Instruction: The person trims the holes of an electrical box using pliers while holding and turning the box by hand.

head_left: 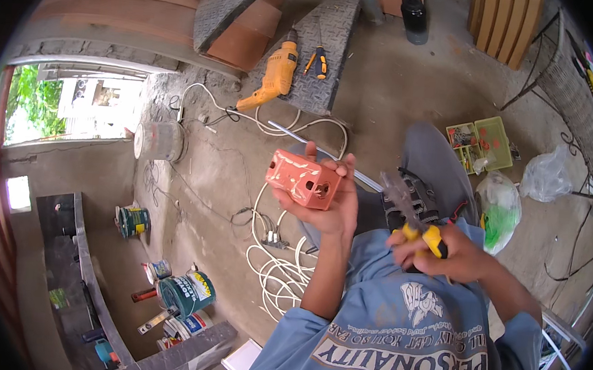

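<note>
Bare concrete floor (386, 88) below me, littered with gear. My left hand (326, 204) is wrapped under an orange plastic wall box (302, 178), held up at chest height; it looks light, rigid and hollow, best gripped by its outer walls. My right hand (453, 254) is closed around yellow-handled pliers (411, 214), jaws pointing toward the box. Coiled white cable (280, 270) lies just beneath, a yellow drill (273, 77) and paint cans (182, 294) farther off.
</note>
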Motion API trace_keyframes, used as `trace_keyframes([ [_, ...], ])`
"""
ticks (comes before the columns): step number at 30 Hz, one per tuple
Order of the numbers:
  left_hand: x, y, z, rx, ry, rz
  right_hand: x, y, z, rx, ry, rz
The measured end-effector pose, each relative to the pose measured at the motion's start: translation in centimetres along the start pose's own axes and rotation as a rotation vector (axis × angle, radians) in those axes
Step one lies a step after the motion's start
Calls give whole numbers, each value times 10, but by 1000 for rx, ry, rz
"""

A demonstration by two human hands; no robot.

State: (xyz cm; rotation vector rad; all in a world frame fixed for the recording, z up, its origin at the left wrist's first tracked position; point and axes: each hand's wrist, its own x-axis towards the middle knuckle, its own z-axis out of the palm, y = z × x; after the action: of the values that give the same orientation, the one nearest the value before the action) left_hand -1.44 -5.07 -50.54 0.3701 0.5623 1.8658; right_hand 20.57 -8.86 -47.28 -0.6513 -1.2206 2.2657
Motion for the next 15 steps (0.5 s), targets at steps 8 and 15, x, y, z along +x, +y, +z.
trace_keyframes([
  [8, -28, -4, 40, -12, 182, -178, 68, -14, 22, -797, 633, -661],
  [15, -34, -11, 35, 67, 284, -97, 97, -31, 7, -1087, 329, -874],
])
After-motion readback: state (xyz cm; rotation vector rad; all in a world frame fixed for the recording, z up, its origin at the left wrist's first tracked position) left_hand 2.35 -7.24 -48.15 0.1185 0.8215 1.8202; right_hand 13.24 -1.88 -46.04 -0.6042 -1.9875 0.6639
